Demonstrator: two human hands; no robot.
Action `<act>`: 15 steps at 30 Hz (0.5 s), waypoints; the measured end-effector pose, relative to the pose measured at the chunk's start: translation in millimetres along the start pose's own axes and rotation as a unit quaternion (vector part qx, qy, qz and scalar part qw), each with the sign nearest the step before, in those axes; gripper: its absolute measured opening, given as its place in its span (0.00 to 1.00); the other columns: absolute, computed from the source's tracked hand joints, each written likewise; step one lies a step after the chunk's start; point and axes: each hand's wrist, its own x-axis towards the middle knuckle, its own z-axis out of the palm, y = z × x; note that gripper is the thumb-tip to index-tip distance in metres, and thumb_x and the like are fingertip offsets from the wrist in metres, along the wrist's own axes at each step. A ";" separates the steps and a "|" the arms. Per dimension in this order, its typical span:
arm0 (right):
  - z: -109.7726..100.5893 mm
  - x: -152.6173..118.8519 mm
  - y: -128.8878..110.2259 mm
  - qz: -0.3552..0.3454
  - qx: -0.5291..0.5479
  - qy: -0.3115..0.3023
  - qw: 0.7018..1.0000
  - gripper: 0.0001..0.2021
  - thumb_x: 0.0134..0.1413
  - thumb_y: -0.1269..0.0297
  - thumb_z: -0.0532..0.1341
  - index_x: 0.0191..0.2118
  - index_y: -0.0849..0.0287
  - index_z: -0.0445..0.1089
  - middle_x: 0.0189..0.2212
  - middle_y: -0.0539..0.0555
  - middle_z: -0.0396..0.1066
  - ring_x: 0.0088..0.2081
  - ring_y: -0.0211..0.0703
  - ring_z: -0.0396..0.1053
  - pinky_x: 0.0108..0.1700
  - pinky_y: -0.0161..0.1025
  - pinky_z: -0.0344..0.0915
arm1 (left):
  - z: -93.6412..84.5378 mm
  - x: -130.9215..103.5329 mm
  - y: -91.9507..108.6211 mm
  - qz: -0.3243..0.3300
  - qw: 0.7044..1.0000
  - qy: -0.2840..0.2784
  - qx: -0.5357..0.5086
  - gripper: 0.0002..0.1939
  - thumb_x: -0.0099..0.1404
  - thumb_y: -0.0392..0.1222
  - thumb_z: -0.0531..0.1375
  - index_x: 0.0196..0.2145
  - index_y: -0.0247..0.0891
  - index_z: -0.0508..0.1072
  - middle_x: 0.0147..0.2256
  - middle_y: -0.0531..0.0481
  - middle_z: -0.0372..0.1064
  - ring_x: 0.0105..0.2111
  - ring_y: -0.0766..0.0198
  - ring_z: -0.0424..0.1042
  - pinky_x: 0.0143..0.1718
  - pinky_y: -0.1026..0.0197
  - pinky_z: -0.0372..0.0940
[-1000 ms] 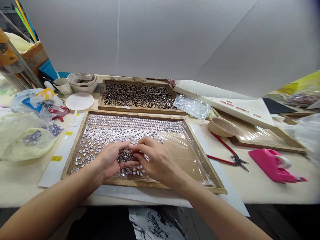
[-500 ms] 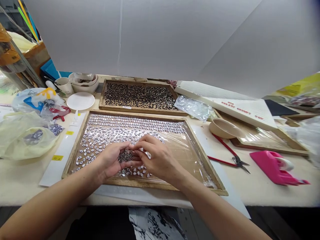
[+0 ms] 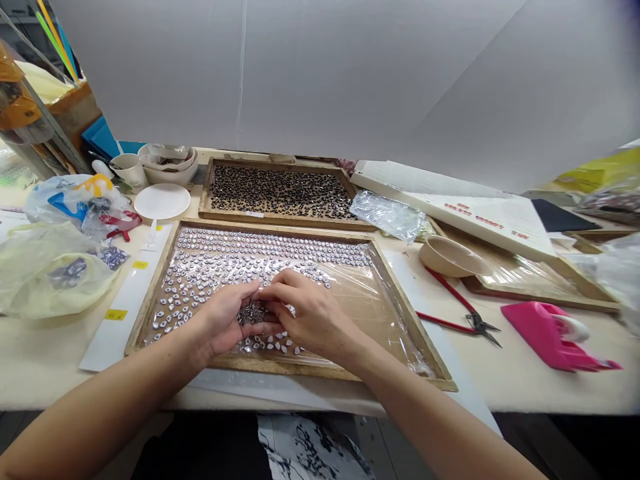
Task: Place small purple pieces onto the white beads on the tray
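Note:
My left hand (image 3: pixel 223 320) is cupped palm up around a pile of small dark metal pieces (image 3: pixel 253 313). My right hand (image 3: pixel 307 313) is over that palm, its fingers pinched together at the pile; whatever they hold is too small to make out. Both hands are above a wooden-framed tray (image 3: pixel 405 320) covered with clear film. On the film lie small whitish gems (image 3: pixel 270 248), in neat rows at the back and scattered loosely at the left and front.
Behind stands a second tray (image 3: pixel 285 217) of dark pieces. To the right are a beige bowl (image 3: pixel 450 257), red-handled pliers (image 3: pixel 477 325) and a pink tape dispenser (image 3: pixel 537 333). Plastic bags (image 3: pixel 50 273) and a white round plate (image 3: pixel 163 201) lie left.
The fingers of my right hand have shifted slightly left over the pile in my left palm. My left hand has barely moved.

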 end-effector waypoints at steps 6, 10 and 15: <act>-2.9 -2.4 1.0 0.036 -0.015 -0.006 0.999 0.07 0.50 0.77 0.56 0.33 0.62 0.70 0.31 0.53 0.65 0.32 0.39 0.63 0.33 0.36 0.60 | -1.0 1.9 0.6 0.003 1.000 -0.002 0.013 0.12 0.64 0.34 0.52 0.27 0.29 0.72 0.29 0.46 0.69 0.29 0.63 0.71 0.30 0.54 0.74; -8.1 -5.1 2.6 0.063 0.009 -0.022 0.998 0.08 0.52 0.76 0.57 0.35 0.59 0.71 0.31 0.52 0.65 0.32 0.38 0.63 0.34 0.36 0.60 | -2.6 2.9 -0.2 0.006 1.000 -0.010 0.022 0.14 0.64 0.34 0.52 0.26 0.27 0.73 0.30 0.44 0.70 0.30 0.60 0.73 0.34 0.52 0.74; -9.8 -3.3 5.9 0.039 0.025 0.016 0.999 0.06 0.53 0.74 0.57 0.32 0.60 0.71 0.31 0.52 0.64 0.31 0.37 0.63 0.32 0.35 0.60 | -3.2 1.8 0.0 -0.002 0.999 -0.017 0.027 0.14 0.64 0.35 0.51 0.27 0.26 0.73 0.30 0.42 0.71 0.30 0.59 0.74 0.35 0.52 0.74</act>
